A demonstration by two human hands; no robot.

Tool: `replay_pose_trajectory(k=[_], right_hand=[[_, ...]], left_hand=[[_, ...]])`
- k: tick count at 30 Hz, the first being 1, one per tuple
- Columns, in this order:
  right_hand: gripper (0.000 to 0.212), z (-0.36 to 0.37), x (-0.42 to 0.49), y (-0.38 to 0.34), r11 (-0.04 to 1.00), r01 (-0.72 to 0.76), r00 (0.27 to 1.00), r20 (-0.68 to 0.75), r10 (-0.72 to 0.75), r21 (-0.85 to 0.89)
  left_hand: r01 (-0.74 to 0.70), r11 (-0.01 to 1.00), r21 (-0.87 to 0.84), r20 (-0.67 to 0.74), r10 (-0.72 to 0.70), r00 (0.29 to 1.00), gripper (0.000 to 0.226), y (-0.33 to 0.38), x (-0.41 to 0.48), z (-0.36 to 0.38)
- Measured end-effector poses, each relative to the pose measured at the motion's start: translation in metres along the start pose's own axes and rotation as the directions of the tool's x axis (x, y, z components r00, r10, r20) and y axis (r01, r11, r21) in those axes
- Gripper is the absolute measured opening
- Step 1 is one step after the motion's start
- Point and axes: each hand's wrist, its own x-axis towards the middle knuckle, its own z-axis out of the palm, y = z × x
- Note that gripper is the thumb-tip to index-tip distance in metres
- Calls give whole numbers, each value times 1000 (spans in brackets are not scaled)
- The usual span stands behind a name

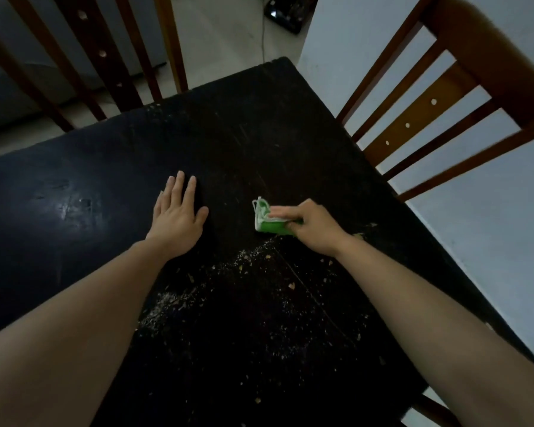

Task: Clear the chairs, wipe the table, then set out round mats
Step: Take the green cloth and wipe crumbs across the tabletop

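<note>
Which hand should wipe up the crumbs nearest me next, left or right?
Right. The right hand holds the green cloth just beyond the crumbs, so it can probably pull straight back through them. The left hand rests flat on the table, holding nothing.

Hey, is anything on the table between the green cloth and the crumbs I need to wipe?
Nothing visible. The right hand holds the green cloth right beside the crumbs; the left hand lies flat off to the side.

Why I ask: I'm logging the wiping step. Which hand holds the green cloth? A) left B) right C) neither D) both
B: the right hand grips the green cloth against the table, while the left hand lies flat and holds nothing.
</note>
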Motion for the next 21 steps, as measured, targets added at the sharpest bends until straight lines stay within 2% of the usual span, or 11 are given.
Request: replay_pose_trajectory(k=[4, 6, 9, 12, 14, 16, 21], right_hand=[[43, 18, -34, 0, 993, -89, 983, 166, 76, 74], [41, 21, -47, 0, 980, -136, 975, 194, 106, 147], [42, 7, -58, -1, 908, -169, 985, 48, 163, 383], [43, -22, -61, 5, 776, -165, 938, -147, 315, 609], [43, -40, -63, 16, 701, -148, 865, -252, 435, 698], [43, -55, -68, 35, 672, -137, 768, -350, 536, 728], [46, -75, -85, 82, 596, -123, 436, -496, 751, 793]], left_hand=[[44, 998, 49, 94, -49, 994, 66, 10, -14, -2], [70, 996, 57, 125, -76, 989, 68, 18, -19, -5], [123, 990, 63, 177, -132, 975, 77, 31, -21, -7], [183, 981, 68, 201, -193, 960, 92, 44, -22, 0], [224, 972, 67, 196, -233, 953, 100, 51, -21, 2], [240, 968, 71, 188, -249, 950, 104, 55, -19, 5], [236, 968, 92, 164, -248, 955, 103, 56, -20, 10]])
